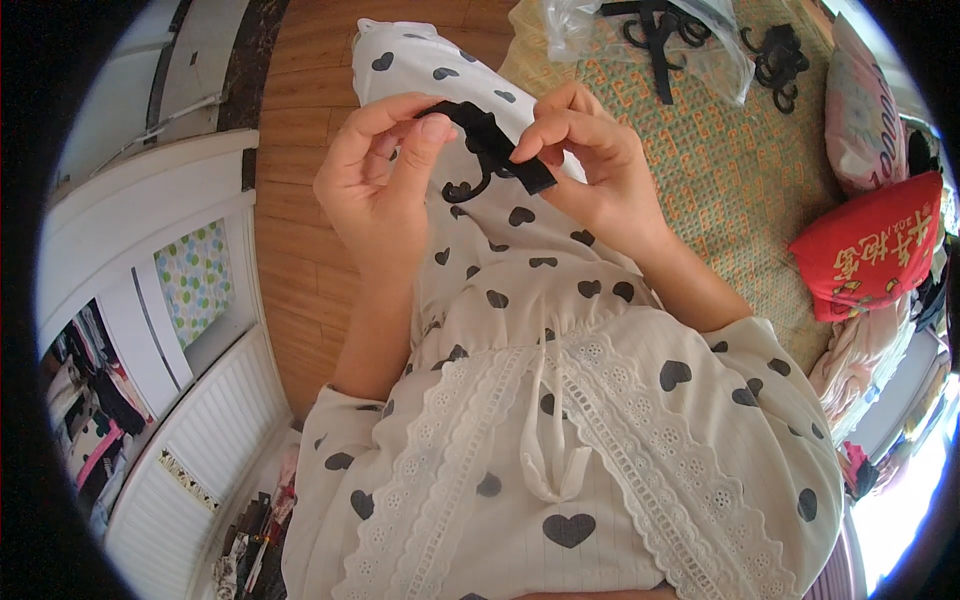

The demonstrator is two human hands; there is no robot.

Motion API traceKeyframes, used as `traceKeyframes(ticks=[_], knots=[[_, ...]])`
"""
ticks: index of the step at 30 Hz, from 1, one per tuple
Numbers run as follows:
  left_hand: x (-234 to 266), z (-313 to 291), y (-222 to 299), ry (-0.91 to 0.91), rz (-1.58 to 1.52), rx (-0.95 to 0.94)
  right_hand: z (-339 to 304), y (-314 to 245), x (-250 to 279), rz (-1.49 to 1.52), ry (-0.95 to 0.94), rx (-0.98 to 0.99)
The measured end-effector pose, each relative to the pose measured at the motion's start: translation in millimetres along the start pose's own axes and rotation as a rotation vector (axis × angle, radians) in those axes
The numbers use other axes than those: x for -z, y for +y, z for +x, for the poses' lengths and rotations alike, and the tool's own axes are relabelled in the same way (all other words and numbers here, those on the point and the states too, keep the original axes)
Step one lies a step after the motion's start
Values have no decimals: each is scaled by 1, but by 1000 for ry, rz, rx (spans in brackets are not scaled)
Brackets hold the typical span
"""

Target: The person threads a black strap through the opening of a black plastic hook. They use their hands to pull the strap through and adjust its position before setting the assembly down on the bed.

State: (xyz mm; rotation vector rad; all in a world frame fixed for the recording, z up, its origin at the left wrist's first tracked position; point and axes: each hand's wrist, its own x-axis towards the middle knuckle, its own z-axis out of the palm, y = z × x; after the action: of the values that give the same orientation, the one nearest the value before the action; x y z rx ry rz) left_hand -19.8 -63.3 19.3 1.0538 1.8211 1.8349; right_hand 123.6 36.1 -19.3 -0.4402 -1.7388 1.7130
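A short black strap [513, 160] is stretched between my two hands above my lap, with a curved black hook [466, 190] hanging below it. My left hand [385, 185] pinches the strap's far left end between thumb and forefinger. At the nearer right end, my right hand [605, 165] grips the strap with thumb and fingertips, and a flat piece of it sticks out past them. Similar black straps with hooks [660, 45] lie in and around a clear plastic bag [580, 40] at the far right. Another cluster of black hooks [777, 65] rests beside the bag.
My legs are under a white heart-print dress [520, 300]. A green and orange patterned mat [740, 190] covers the surface to my right, with a red cushion [870, 250] and a white printed cushion [862, 120] along its edge. Wooden floor [300, 200] and a white cabinet [215, 400] are on the left.
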Motion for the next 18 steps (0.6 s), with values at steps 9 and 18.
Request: traceKeyframes(ticks=[9, 18], knots=[[1, 2, -5, -50, -119, 29, -5, -9, -4, 63, -83, -49], [3, 5, -5, 6, -133, 89, -3, -2, -4, -140, -200, 156]])
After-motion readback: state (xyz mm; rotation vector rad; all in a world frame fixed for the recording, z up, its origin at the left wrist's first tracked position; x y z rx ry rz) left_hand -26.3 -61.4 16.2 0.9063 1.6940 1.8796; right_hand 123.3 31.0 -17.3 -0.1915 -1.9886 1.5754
